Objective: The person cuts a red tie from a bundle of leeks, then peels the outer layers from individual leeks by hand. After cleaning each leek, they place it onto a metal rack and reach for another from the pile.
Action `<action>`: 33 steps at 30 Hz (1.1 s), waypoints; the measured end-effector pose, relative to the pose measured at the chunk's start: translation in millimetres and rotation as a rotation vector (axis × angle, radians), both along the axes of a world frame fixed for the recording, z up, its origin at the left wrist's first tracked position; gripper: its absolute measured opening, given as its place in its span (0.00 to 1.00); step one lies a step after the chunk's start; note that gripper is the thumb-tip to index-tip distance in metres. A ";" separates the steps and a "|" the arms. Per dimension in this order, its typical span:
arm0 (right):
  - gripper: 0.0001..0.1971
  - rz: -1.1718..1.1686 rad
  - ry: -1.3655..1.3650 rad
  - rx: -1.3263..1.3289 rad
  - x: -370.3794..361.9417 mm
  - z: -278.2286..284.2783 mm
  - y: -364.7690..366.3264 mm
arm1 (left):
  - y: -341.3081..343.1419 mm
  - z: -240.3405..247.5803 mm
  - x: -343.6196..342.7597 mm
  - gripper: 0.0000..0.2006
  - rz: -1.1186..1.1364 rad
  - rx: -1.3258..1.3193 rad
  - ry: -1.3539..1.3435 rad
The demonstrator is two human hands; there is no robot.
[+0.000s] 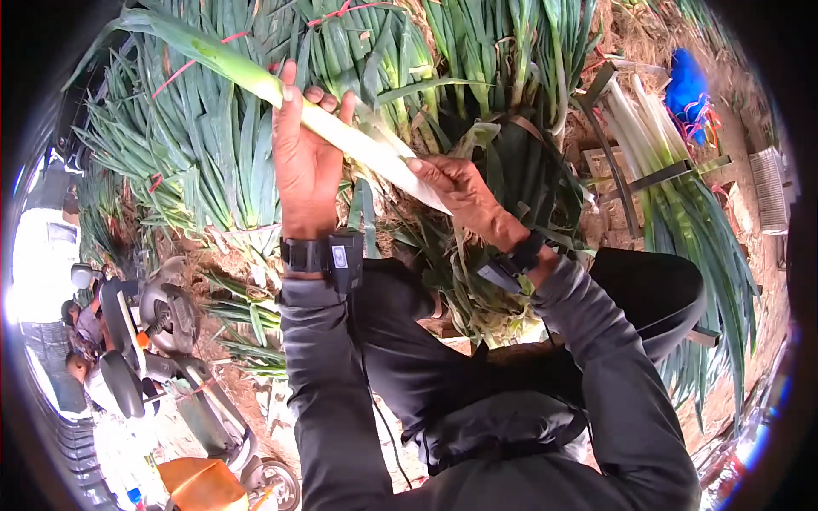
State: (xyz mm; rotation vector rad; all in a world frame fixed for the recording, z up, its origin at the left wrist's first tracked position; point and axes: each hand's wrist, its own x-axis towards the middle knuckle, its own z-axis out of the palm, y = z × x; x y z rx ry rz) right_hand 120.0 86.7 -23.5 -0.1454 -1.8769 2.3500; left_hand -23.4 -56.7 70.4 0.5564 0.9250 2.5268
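Observation:
A long leek [362, 146] slants across the upper middle, its green leaves at the upper left and its white end at the lower right. My left hand [308, 170] holds the stalk where green turns pale, fingertips showing past its far side. At the white end, my right hand [464, 192] is closed with thumb and fingers on the leek. A thin pale strip of leaf stands away from the stalk near that hand; whether my fingers grip it too is hard to tell. Piled leeks [204, 145] with pink ties lie beyond both hands.
At right, a leek bundle [660, 162] rests in a metal frame [626, 192], near a blue bundle [686, 89] of unclear kind. Leaf scraps [503, 319] lie by my legs. Far left are a parked scooter [162, 315], people [81, 332] and an orange object [200, 485].

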 end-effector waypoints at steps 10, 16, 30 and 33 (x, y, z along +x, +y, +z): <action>0.14 -0.451 -0.020 -0.052 -9.5 -46.6 25.8 | -9.7 9.0 6.5 0.24 -0.175 -0.509 0.011; 0.14 -0.305 0.100 0.214 -2.5 -44.5 25.6 | 5.8 2.2 12.7 0.22 -0.072 -0.507 0.233; 0.16 -0.067 -0.464 0.993 27.1 -76.1 12.0 | 10.9 -1.3 10.9 0.26 0.267 -0.210 0.053; 0.14 -0.068 -0.347 0.922 37.6 -88.0 15.8 | 6.9 5.5 18.4 0.29 0.308 -0.272 0.086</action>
